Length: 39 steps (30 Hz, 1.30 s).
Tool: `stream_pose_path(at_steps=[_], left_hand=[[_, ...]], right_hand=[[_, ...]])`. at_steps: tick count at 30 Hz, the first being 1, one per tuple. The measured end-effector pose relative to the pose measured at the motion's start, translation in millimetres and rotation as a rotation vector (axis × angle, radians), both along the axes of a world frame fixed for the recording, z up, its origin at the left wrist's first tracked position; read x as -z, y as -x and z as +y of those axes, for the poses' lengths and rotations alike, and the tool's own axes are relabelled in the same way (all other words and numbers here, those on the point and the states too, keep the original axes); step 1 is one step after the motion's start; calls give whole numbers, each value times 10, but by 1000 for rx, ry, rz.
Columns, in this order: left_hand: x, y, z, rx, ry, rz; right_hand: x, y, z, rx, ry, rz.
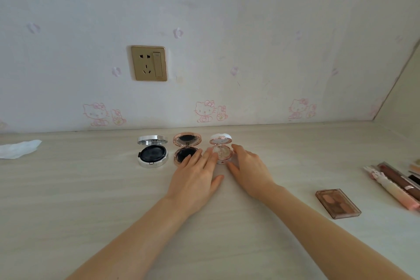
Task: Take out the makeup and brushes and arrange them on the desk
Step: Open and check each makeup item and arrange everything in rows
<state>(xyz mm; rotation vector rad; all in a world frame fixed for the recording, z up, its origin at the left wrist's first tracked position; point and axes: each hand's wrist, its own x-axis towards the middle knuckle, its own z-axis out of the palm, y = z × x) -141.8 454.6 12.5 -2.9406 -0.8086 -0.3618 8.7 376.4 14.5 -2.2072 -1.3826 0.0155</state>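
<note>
Flanking round glossy compact (221,152) on woodgrain desk (86,191): left hand (195,180), right hand (249,169).

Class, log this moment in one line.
left hand: touches white compact | right hand: at its right edge | silver compact, rose-gold compact: open

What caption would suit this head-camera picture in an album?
Left hand and right hand flank a small open compact, third in a row on the desk.

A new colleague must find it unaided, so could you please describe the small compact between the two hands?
Below the gold wall socket, three open round compacts stand in a row on the desk. It is the rightmost compact, and it alone has a white lid and pale powder rather than a black insert.
</note>
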Motion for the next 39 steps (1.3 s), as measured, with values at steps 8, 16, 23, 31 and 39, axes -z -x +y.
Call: stream_pose_path(at_steps=[8,16,23,31,39], left_hand=[[-125,-27,-233,94,-41,-224],[-193,-364,-826,178,133,-267],[-106,-813,-1297,242,263,-246],[-9,-1195,-1599,283,362,-211],[-36,-1368,-1714,275,479,-130]], right_hand=[[-168,-60,-484,27,69,-88],[-283,-293,-1333,112,102,-151],[-205,-544,-1923,295,126,-62],[-87,-640,-2164,426,77,-6],[-31,-721,-2192,475,193,7]])
